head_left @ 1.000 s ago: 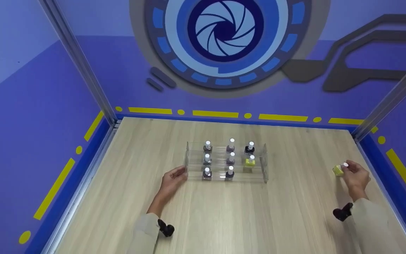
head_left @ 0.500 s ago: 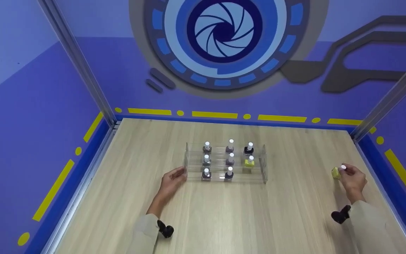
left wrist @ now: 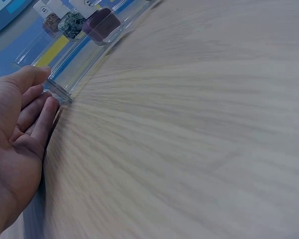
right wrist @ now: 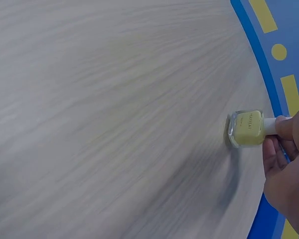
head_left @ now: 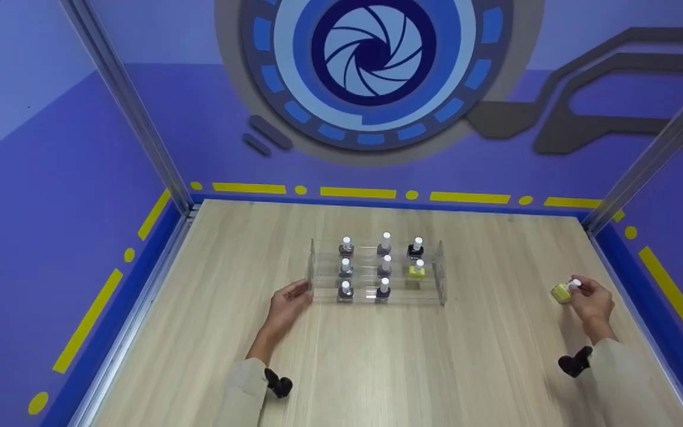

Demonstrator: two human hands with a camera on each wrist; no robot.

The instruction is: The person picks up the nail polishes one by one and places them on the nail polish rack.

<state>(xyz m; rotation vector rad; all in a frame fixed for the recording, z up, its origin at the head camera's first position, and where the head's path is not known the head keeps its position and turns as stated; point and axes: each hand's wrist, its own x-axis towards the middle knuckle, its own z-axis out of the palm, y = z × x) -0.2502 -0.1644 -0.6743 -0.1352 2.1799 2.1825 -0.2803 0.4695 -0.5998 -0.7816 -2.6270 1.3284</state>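
Observation:
A clear acrylic display rack (head_left: 371, 300) of three steps stands on the table, bearing several nail polish bottles with white caps. At its left end panel, my left hand (head_left: 287, 305) holds the lower front corner, the thumb against the panel in the left wrist view. My right hand (head_left: 593, 301), far to the right, pinches the white cap of a yellow nail polish bottle (right wrist: 249, 128). That bottle is tilted sideways, its glass body pointing left and its label showing. Another yellow bottle (head_left: 417, 273) stands on the rack's middle step at the right.
Dark bottles stand on the front step, one at the left (head_left: 345, 294) and one in the middle (head_left: 383, 292). The wooden table (head_left: 436, 367) ends at a blue wall behind and at metal rails along both sides.
The yellow bottle in my right hand has tilted, its body swinging down to the left, and the hand has shifted slightly left. My left hand stays at the rack.

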